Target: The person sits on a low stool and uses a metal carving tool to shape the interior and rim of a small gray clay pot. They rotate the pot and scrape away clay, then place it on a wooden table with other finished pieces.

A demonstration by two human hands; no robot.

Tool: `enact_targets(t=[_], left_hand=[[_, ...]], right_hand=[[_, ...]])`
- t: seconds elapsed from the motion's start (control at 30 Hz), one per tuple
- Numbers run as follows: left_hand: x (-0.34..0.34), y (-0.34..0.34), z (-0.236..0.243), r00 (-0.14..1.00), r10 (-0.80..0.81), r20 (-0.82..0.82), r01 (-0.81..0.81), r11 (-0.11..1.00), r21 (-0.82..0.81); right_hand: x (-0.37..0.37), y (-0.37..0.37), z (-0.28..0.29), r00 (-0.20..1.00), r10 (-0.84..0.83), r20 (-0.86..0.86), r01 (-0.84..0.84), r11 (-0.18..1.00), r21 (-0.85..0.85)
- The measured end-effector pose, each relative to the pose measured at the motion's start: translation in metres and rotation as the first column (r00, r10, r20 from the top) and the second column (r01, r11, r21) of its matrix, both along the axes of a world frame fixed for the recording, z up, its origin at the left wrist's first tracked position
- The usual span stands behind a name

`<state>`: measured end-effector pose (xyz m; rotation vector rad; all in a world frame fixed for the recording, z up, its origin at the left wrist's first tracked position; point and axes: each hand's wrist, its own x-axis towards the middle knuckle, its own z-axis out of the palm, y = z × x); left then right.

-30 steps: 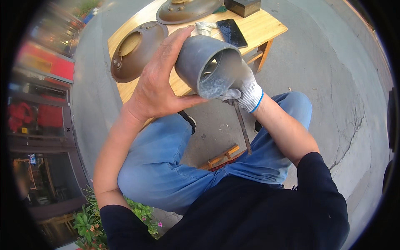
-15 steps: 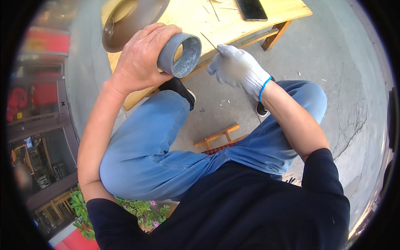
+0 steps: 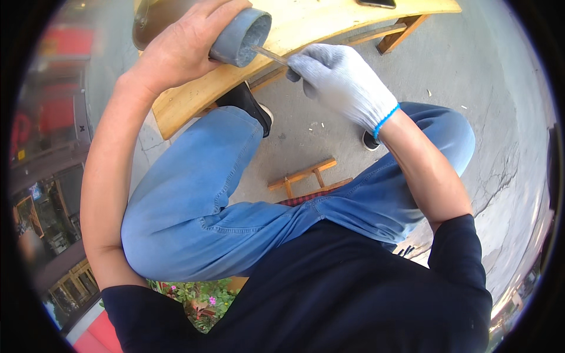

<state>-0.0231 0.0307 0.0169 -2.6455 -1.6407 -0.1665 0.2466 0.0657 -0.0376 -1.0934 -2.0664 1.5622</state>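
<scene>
Because the bare left hand [image 3: 187, 47] grips the grey cylinder [image 3: 231, 46] from outside, its open mouth faces the thin rod [image 3: 271, 55] the gloved right hand [image 3: 344, 79] pinches.

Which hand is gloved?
The right hand, in a blue-edged white glove, holding a thin strip toward the open grey cylinder. The left hand is bare and grips that cylinder.

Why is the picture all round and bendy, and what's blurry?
Head view: the fisheye lens bends the table and leaves black corners; head view again: the red panel at upper left looks smeared, and the right hand has a hazy patch, though the tube looks fairly clear.
</scene>
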Motion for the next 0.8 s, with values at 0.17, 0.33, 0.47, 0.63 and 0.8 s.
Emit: enact_targets(t=[0.17, 0.33, 0.47, 0.63, 0.8], left_hand=[[-0.002, -0.002, 0.002, 1.000, 0.001, 0.009, -0.001, 1.000, -0.013], [-0.017, 0.004, 0.002, 0.994, 0.000, 0.113, 0.007, 0.998, -0.069], [-0.019, 0.001, -0.004, 0.981, 0.077, 0.176, -0.063, 0.994, -0.086], [-0.017, 0.000, -0.005, 0.979, 0.099, 0.176, -0.087, 0.994, -0.071], [-0.017, -0.004, -0.005, 0.968, 0.165, 0.190, -0.149, 0.984, -0.095]], right_hand=[[-0.025, 0.003, -0.016, 0.995, 0.040, 0.087, -0.045, 0.997, 0.058], [-0.032, -0.001, -0.031, 0.994, 0.060, 0.087, -0.095, 0.871, 0.482], [-0.032, 0.005, -0.026, 0.999, 0.002, 0.050, -0.019, 0.940, 0.341], [-0.026, 0.006, -0.013, 0.999, 0.045, 0.031, -0.049, 0.989, 0.139], [-0.035, 0.006, -0.027, 0.998, 0.061, -0.024, -0.052, 0.960, 0.275]])
